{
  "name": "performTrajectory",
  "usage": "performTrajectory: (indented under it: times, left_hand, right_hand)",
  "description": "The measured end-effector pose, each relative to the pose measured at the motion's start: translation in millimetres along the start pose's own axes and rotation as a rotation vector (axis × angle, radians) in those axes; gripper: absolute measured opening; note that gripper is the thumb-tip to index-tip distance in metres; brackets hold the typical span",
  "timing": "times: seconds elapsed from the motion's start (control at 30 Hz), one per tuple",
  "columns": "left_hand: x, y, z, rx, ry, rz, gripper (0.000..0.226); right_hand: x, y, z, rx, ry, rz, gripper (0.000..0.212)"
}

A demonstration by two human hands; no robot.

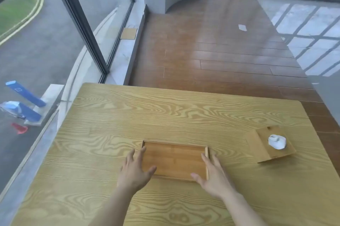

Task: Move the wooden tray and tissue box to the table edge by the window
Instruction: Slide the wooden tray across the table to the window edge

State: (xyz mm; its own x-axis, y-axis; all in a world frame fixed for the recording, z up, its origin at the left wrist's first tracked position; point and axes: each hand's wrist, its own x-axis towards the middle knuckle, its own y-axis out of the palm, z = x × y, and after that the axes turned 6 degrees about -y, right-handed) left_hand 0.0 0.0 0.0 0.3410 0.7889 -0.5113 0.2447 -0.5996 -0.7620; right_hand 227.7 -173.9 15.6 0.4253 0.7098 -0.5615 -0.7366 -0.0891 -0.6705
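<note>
A pale yellow-tan table with bold swirling wood grain fills the lower frame. At its centre, an orange-brown wooden tray. At right, a light wooden tissue box with a white tissue. Above, a reddish-brown plank floor; upper left, a dark grey window frame.

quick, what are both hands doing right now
Left hand: open, at the wooden tray's left edge.
Right hand: open, at its right edge.

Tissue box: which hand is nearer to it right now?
Right. The right hand rests at the wooden tray's right side, apart from the tissue box. The left hand is at the tray's left side, farther off.
</note>
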Motion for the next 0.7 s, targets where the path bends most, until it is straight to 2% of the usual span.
performTrajectory:
  times: [0.13,0.23,0.43,0.7]
  left_hand:
    - [6.2,6.0,3.8,-0.084,-0.041,0.086,0.087]
    - [10.2,10.4,2.8,-0.166,-0.067,0.120,0.086]
    - [19.6,13.7,6.6,-0.296,-0.101,0.091,0.082]
    - [23.4,7.1,27.0,-0.323,-0.116,0.007,0.072]
  right_hand:
    - [5.4,9.9,3.9,0.158,0.063,0.003,0.097]
    - [10.8,18.7,9.0,0.226,0.097,-0.056,0.093]
    - [17.5,23.9,15.6,0.256,0.140,-0.074,0.095]
    - [21.9,32.0,36.9,0.272,0.152,-0.082,0.087]
